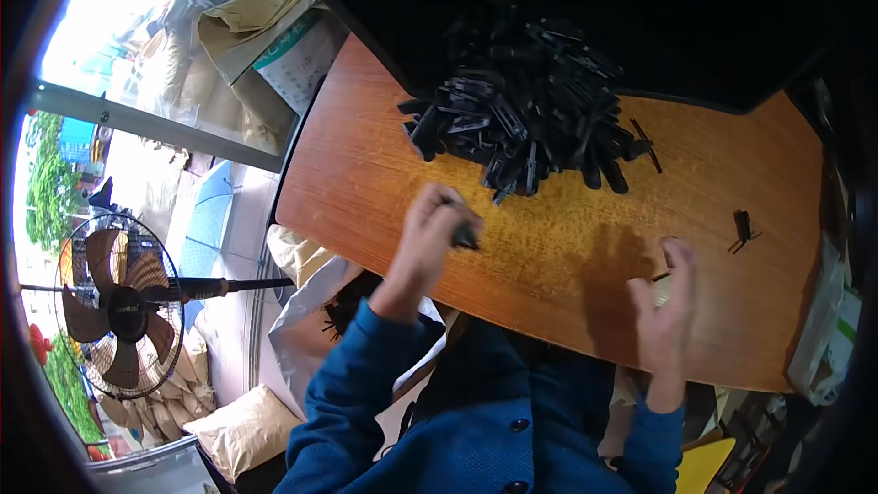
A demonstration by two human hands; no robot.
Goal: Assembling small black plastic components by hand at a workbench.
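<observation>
In the head view, the left hand (437, 236) is curled shut over the wooden counter (567, 247), its grip closed on a small black clip (465, 237) whose end pokes out past the fingers. The right hand (665, 306) stands edge-on near the counter's near edge, fingers loosely bent around something small and pale; what it is and how tight that grip sits cannot be told. A heap of black plastic clips (526, 105) lies on the far part of the counter, well apart from both hands. One loose black clip (743, 229) lies alone to the right. Both forearms wear blue sleeves (366, 384). Off the counter to the left stands a floor fan (119, 311), with filled sacks (242, 430) beside it.
</observation>
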